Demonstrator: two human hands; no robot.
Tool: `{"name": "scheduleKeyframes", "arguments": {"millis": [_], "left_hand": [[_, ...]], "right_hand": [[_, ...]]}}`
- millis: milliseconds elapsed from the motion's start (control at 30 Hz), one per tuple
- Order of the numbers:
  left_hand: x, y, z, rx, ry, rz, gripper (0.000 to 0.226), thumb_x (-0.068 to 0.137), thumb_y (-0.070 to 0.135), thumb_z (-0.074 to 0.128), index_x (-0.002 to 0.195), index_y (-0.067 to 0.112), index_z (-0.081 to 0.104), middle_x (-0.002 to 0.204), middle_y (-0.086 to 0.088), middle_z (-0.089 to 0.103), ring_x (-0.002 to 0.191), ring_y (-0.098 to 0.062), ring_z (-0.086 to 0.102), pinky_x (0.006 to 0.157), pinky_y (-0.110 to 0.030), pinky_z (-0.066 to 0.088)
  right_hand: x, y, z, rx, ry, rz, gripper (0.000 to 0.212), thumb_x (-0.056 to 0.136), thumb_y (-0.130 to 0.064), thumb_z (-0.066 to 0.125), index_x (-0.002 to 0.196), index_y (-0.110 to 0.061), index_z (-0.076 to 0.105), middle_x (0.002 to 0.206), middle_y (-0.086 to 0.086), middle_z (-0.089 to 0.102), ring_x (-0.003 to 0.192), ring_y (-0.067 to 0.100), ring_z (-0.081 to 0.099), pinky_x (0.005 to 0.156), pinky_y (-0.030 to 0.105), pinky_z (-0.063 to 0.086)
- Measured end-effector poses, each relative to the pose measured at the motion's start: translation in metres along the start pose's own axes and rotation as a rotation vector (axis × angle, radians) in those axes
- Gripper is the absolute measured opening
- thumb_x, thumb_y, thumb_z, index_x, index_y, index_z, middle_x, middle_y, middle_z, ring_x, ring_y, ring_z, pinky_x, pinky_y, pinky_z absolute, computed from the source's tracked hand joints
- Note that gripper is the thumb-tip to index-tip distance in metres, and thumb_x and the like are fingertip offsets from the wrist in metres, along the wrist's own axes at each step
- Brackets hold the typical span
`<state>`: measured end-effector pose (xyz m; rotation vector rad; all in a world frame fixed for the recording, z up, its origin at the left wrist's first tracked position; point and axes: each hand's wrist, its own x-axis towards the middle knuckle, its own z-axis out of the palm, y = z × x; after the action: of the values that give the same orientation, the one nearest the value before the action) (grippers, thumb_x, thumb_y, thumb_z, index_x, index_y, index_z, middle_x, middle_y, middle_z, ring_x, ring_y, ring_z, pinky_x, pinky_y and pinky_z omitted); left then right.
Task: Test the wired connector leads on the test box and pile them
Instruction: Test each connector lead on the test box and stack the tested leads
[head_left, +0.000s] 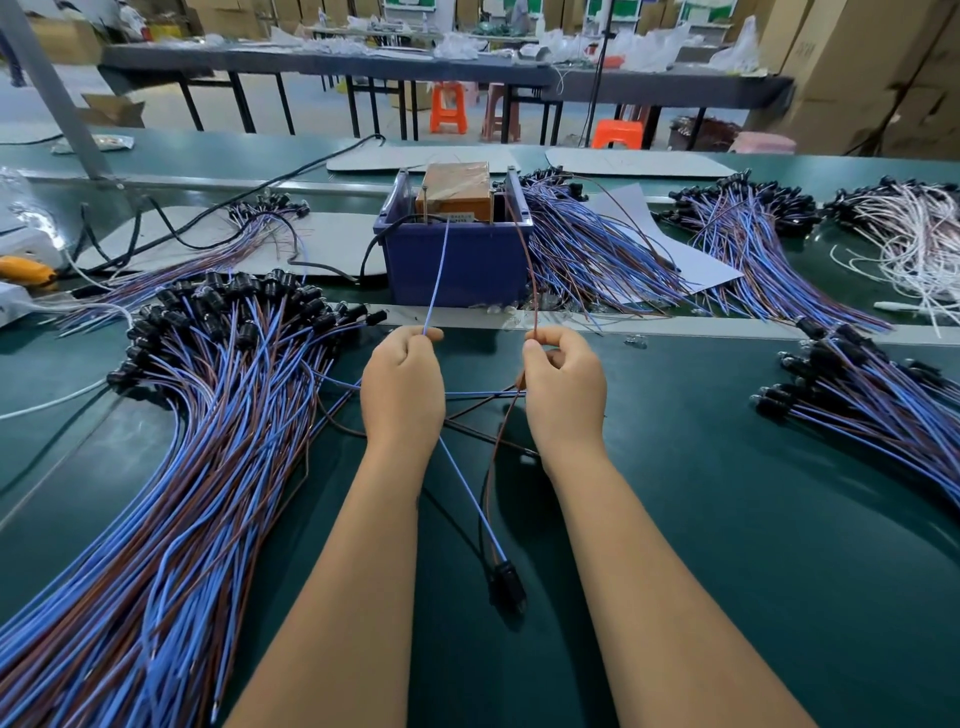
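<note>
My left hand (402, 384) pinches a blue wire (438, 270) whose end reaches up to the test box (456, 200), an orange unit inside a blue bin (457, 265). My right hand (563, 387) pinches the brown wire (524, 260) that rises to the box's right side. Both wires run down between my forearms to a black connector (506, 587) lying on the green belt. More loose wires cross under my hands.
A large pile of blue and brown leads (208, 441) fans out at the left. Further piles lie right of the bin (587, 249) and at the right edge (872, 405). White leads (914, 234) are far right. A black cable runs left of the bin.
</note>
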<state>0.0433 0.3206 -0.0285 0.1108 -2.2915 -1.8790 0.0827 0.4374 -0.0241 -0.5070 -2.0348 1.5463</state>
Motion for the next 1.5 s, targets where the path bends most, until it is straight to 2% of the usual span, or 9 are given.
{"name": "scheduleKeyframes", "arguments": {"millis": [200,400,500,633,800,1000,1167,1333,1500], "left_hand": [[0.0041,-0.0039,-0.0011,-0.047,0.0,0.03,0.036,0.095,0.015,0.038,0.118,0.022,0.065,0.041,0.015,0.037,0.039,-0.006,0.028,0.038,-0.02,0.026],[0.0056,-0.0055,-0.0012,-0.014,0.003,0.024,0.041,0.096,0.016,0.039,0.13,0.022,0.062,0.041,0.015,0.04,0.04,-0.005,0.03,0.042,-0.023,0.029],[0.006,-0.0056,-0.0015,-0.002,0.002,0.019,0.041,0.097,0.016,0.039,0.13,0.023,0.062,0.04,0.016,0.041,0.039,-0.005,0.03,0.041,-0.023,0.029],[0.0074,-0.0057,-0.0014,0.001,0.02,0.007,0.038,0.096,0.016,0.041,0.126,0.021,0.064,0.041,0.015,0.044,0.04,-0.006,0.032,0.049,-0.028,0.031],[0.0074,-0.0062,-0.0012,0.004,0.034,0.011,0.039,0.095,0.015,0.042,0.125,0.021,0.065,0.04,0.015,0.045,0.038,-0.005,0.033,0.05,-0.029,0.031],[0.008,-0.007,-0.0017,0.023,0.044,0.008,0.039,0.093,0.015,0.041,0.124,0.021,0.065,0.04,0.015,0.044,0.039,-0.006,0.033,0.049,-0.028,0.031],[0.0079,-0.0081,-0.0018,0.017,0.054,0.024,0.038,0.093,0.014,0.041,0.119,0.02,0.067,0.049,0.01,0.039,0.047,-0.013,0.032,0.051,-0.029,0.028],[0.009,-0.0087,-0.0007,0.02,0.049,0.01,0.04,0.093,0.014,0.041,0.123,0.019,0.066,0.039,0.014,0.04,0.039,-0.007,0.03,0.048,-0.027,0.027],[0.0083,-0.008,-0.0019,0.021,0.04,0.002,0.041,0.093,0.014,0.04,0.125,0.019,0.065,0.038,0.017,0.042,0.036,-0.005,0.032,0.046,-0.026,0.028]], "right_hand": [[0.0026,0.0018,0.0011,-0.03,-0.014,0.023,0.01,0.096,-0.021,0.051,0.097,-0.024,0.061,0.083,0.0,0.066,0.074,0.017,0.06,0.065,0.029,0.046],[0.0038,0.0038,0.0025,-0.023,-0.016,0.021,0.009,0.097,-0.022,0.052,0.096,-0.025,0.061,0.076,-0.004,0.062,0.063,0.011,0.052,0.06,0.027,0.039],[0.0035,0.0034,0.0023,-0.018,-0.017,0.022,0.01,0.097,-0.022,0.051,0.096,-0.027,0.06,0.079,-0.002,0.064,0.066,0.012,0.054,0.06,0.027,0.04],[0.0038,0.0029,0.0019,-0.013,-0.005,0.031,0.01,0.096,-0.023,0.051,0.098,-0.025,0.061,0.086,0.003,0.067,0.075,0.017,0.057,0.068,0.031,0.045],[0.0027,0.0023,0.0011,-0.009,0.0,0.031,0.01,0.097,-0.023,0.05,0.095,-0.028,0.059,0.085,0.001,0.066,0.077,0.017,0.059,0.071,0.037,0.05],[0.0023,0.0024,0.0015,-0.01,0.002,0.03,0.01,0.097,-0.022,0.05,0.097,-0.027,0.059,0.083,0.001,0.066,0.073,0.015,0.058,0.065,0.034,0.048],[0.0021,0.0022,0.0014,-0.009,0.003,0.037,0.011,0.097,-0.022,0.05,0.098,-0.025,0.061,0.081,0.001,0.065,0.071,0.014,0.057,0.065,0.034,0.048],[0.002,0.002,0.0015,-0.006,-0.001,0.038,0.012,0.097,-0.022,0.05,0.1,-0.023,0.061,0.081,0.001,0.064,0.071,0.015,0.057,0.067,0.037,0.051],[0.0016,0.0024,0.0018,-0.005,-0.004,0.043,0.013,0.097,-0.022,0.049,0.102,-0.023,0.061,0.082,0.002,0.064,0.072,0.015,0.056,0.067,0.036,0.05]]}}
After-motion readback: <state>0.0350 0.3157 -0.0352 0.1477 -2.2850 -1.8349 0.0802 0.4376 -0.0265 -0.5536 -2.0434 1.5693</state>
